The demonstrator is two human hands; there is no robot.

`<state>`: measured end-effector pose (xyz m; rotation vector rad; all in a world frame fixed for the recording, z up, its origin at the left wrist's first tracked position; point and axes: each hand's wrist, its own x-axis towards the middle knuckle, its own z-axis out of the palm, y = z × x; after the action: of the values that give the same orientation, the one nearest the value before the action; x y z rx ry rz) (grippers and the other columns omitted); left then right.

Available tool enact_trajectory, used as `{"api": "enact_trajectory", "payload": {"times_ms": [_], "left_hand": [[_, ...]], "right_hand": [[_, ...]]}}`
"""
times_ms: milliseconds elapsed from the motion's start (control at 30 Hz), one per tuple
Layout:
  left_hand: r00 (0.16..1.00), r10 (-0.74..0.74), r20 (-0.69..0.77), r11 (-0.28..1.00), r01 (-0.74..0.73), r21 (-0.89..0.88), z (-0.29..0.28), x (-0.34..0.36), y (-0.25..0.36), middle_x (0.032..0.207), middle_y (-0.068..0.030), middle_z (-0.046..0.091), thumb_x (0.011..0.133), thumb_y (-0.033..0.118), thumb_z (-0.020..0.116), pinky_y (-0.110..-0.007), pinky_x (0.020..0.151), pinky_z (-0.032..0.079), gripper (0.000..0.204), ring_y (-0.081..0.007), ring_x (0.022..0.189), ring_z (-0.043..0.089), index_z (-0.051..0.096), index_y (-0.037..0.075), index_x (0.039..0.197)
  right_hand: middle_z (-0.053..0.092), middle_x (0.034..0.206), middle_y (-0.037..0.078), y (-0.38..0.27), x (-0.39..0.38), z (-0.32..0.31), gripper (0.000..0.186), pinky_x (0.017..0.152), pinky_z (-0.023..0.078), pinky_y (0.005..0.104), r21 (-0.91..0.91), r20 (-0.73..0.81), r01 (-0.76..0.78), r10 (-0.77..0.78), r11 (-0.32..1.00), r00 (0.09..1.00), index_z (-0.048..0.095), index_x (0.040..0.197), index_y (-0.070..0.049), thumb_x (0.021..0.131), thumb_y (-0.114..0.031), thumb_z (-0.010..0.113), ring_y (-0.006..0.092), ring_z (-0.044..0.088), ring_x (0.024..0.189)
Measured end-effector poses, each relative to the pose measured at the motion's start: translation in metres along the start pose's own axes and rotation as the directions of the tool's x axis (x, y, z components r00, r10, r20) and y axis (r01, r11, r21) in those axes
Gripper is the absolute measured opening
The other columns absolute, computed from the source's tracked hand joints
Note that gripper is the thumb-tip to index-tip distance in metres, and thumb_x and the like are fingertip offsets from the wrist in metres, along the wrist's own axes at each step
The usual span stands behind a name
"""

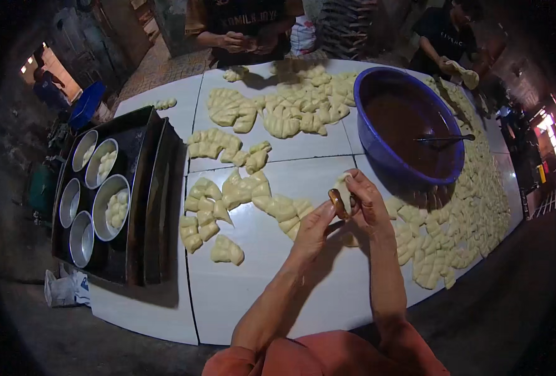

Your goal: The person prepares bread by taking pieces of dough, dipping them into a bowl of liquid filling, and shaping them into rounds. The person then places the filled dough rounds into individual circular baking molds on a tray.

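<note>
Pinching a filled piece of dough [343,187] between two bare hands over the white table [234,301].

The left hand [315,227] had its thumb beside the glossy brown filling [337,202] and its fingers closed around the lower side (partly hidden), while the right hand [369,199] gripped the pale upper edge, fingers bent narrow. The piece hung near the blue bowl [370,133]; other dough pieces [287,113] lay spread around.

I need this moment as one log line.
right hand: holds pale dough | left hand: at glossy brown paste | blue basin: beyond hands
</note>
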<state>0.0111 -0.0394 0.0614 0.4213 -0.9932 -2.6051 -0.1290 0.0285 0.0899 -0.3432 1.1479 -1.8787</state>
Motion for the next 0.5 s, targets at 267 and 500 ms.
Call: {"api": "enact_trajectory", "payload": {"times_ms": [267, 500], "left_hand": [[0.903, 0.105, -0.416, 0.991, -0.061, 0.119, -0.062, -0.039, 0.016, 0.101, -0.0103, 0.071, 0.095, 0.023, 0.070, -0.030, 0.083, 0.056, 0.032, -0.0170, 0.088, 0.069, 0.066, -0.003, 0.114], [0.849, 0.207, -0.486, 0.967, -0.102, 0.234, -0.053, -0.047, 0.024, 0.101, -0.0086, 0.071, 0.092, 0.018, 0.073, -0.027, 0.079, 0.055, 0.040, -0.0145, 0.088, 0.067, 0.065, -0.005, 0.123]], "right_hand": [[0.063, 0.106, 0.004, 0.035, -0.018, 0.022, 0.028, 0.089, 0.051, 0.0293, -0.138, 0.140, -0.134, 0.153, 0.981, 0.978, 0.057, 0.114, -0.005, 0.088, -0.008, 0.065, 0.0132, 0.063, 0.094], [0.063, 0.113, 0.012, 0.076, -0.034, 0.047, 0.040, 0.085, 0.054, 0.0320, -0.760, 0.381, 0.527, -0.396, 0.381, 0.836, 0.062, 0.122, -0.004, 0.084, -0.006, 0.074, 0.0235, 0.066, 0.100]]}}
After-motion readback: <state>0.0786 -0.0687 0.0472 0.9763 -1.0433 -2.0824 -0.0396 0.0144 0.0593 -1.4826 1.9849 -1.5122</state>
